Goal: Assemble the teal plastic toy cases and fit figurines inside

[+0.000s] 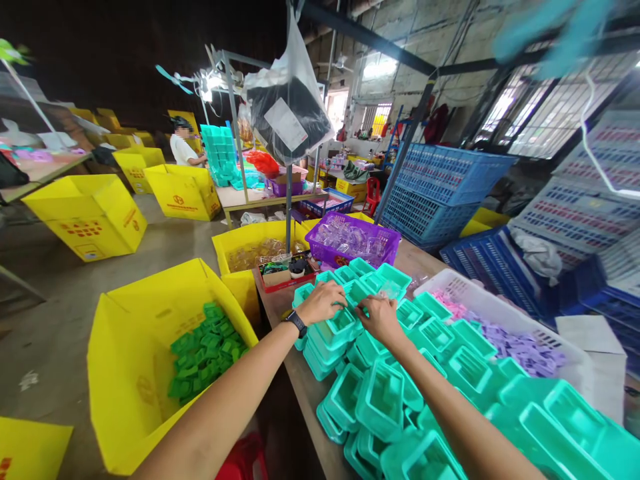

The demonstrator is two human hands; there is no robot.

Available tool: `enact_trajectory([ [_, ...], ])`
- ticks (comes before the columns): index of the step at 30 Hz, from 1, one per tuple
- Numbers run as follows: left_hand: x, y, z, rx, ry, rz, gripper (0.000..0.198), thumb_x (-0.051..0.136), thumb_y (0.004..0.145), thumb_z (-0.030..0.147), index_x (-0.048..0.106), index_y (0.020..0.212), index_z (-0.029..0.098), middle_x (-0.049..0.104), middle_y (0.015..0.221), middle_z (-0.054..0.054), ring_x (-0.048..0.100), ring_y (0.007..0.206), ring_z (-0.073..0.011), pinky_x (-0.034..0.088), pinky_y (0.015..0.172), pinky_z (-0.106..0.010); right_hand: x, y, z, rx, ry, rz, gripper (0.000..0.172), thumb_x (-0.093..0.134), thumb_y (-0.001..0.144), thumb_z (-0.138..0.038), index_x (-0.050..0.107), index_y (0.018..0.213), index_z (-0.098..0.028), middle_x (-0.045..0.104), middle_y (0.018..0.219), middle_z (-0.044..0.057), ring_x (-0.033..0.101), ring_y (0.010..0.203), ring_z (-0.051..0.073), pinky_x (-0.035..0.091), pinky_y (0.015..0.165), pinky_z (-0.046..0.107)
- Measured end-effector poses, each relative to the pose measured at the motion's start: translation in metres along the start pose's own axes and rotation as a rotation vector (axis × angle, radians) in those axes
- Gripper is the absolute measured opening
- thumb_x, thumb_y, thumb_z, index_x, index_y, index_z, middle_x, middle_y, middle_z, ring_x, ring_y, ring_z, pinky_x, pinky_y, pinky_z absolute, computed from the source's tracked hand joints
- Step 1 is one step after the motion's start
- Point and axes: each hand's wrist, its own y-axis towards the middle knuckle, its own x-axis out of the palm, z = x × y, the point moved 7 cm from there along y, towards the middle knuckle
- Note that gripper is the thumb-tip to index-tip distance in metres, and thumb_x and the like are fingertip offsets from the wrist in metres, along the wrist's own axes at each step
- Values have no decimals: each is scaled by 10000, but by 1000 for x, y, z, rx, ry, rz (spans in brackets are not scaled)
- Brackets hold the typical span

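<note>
My left hand (323, 303), with a dark watch on the wrist, is over the stacked teal plastic boxes (381, 400). Its fingers are curled together, the tips near the rim of one box. Close by on the right, my right hand (379, 316) is closed in a pinch, its fingertips at the edge of a teal box (361, 291) between the hands. Whatever either hand grips is too small or hidden to make out. Just beyond my right hand, a clear plastic piece (391, 291) shows against a teal box.
A white crate (575, 360) of purple and pink parts stands right of the boxes. Behind are a purple basket (353, 260) of clear parts and a red tray (280, 283). On the left, a yellow bin (125, 360) holds green pieces. A person (183, 147) is in the background.
</note>
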Motion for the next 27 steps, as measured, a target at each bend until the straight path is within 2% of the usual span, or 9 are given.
enact_trajectory([
  [4,-6,-9,2,-73,18,85,136,713,926,167,788,1021,228,742,1143,-55,630,1138,-269,486,1002,-432,-1,-1,-2,1,76,62,212,656,1008,-370,711,1006,-165,730,1062,51,681,1041,229,509,1018,497],
  [8,-10,-26,-1,-194,43,242,324,716,912,157,741,1227,229,703,1246,-91,633,1182,-291,529,999,-432,-6,-21,-1,0,178,216,186,601,1011,-279,743,1092,-189,711,1268,114,628,1219,298,440,1069,546],
  [12,-9,-45,2,-247,57,396,320,671,923,135,723,1233,187,684,1261,-118,647,1169,-304,547,1047,-481,-13,-74,3,9,265,357,269,531,1004,-286,785,1088,-255,721,1292,133,649,1206,344,467,1004,542],
  [15,-4,-57,18,-205,48,487,244,635,928,125,747,1141,167,689,1226,-137,654,1137,-317,572,1023,-514,-22,-128,5,4,310,421,289,511,1015,-339,791,1061,-284,753,1232,105,707,1126,309,539,927,482],
  [18,2,-61,47,-112,30,546,220,610,933,133,756,1090,182,698,1187,-130,656,1114,-316,598,983,-514,-35,-186,12,19,329,473,315,489,1041,-366,793,1062,-288,779,1161,98,749,1056,268,590,892,418],
  [22,16,-56,98,19,-8,560,200,604,932,153,762,1038,216,714,1142,-100,669,1068,-291,622,936,-470,-48,-278,26,94,375,576,270,530,1047,-379,788,1061,-302,806,1046,77,782,945,248,624,835,376],
  [25,36,-52,149,118,-91,508,185,610,931,168,767,1010,226,721,1124,-92,672,1062,-287,617,939,-464,-47,-362,33,237,401,642,234,561,1038,-387,784,1023,-316,816,990,49,788,897,240,621,856,376],
  [27,55,-55,193,191,-182,443,178,608,943,185,768,1009,229,718,1154,-90,660,1097,-293,598,976,-480,-41,-423,35,401,419,653,259,560,1033,-419,790,992,-306,818,972,52,784,902,243,609,891,382],
])
